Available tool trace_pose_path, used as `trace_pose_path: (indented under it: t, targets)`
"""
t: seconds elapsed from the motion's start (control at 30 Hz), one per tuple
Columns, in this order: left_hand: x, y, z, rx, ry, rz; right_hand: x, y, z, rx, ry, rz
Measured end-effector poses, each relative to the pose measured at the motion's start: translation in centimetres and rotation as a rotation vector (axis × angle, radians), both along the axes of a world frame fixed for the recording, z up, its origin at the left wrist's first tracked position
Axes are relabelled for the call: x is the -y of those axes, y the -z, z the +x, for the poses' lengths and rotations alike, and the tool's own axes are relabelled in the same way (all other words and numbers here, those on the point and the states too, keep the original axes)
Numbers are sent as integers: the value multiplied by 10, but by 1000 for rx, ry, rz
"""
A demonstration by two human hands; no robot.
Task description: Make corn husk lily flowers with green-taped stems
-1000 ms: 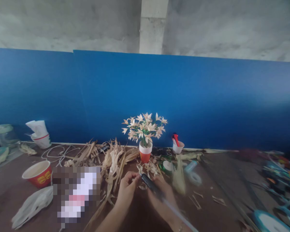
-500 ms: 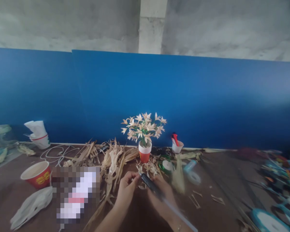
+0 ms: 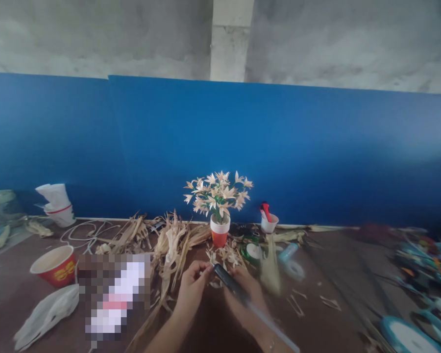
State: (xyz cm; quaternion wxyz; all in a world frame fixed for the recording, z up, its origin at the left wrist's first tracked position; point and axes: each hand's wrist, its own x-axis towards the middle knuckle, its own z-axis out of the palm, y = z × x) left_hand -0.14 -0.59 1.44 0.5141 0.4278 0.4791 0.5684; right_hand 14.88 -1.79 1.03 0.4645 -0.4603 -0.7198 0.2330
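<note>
My left hand [image 3: 191,288] is closed in a pinch at the dark tip of a glue gun [image 3: 231,283]; what it pinches is too small to make out. My right hand [image 3: 247,300] wraps around the glue gun, whose dark nozzle points up and left, with a pale glue stick [image 3: 272,327] trailing down to the right. Both hands work low at the centre of the brown table [image 3: 327,274]. Just beyond them lie small dried-husk flowers [image 3: 226,255]. Behind these stands an orange and white cup [image 3: 220,232] holding a bouquet of husk flowers [image 3: 217,192].
A heap of dry corn husks [image 3: 169,240] lies left of the hands. A red paper bowl [image 3: 53,264], a white bag [image 3: 46,316] and stacked cups [image 3: 61,208] sit at the left. Tape rolls [image 3: 292,267] and a small cup with a red tool [image 3: 269,220] are right. A blue board [image 3: 242,147] backs the table.
</note>
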Motion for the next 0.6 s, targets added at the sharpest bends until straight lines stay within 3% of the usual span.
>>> trace_pose_path:
  t: [0.6]
  targets:
    - [-1, 2, -1, -31, 5, 24, 0, -1, 0, 17, 7, -29]
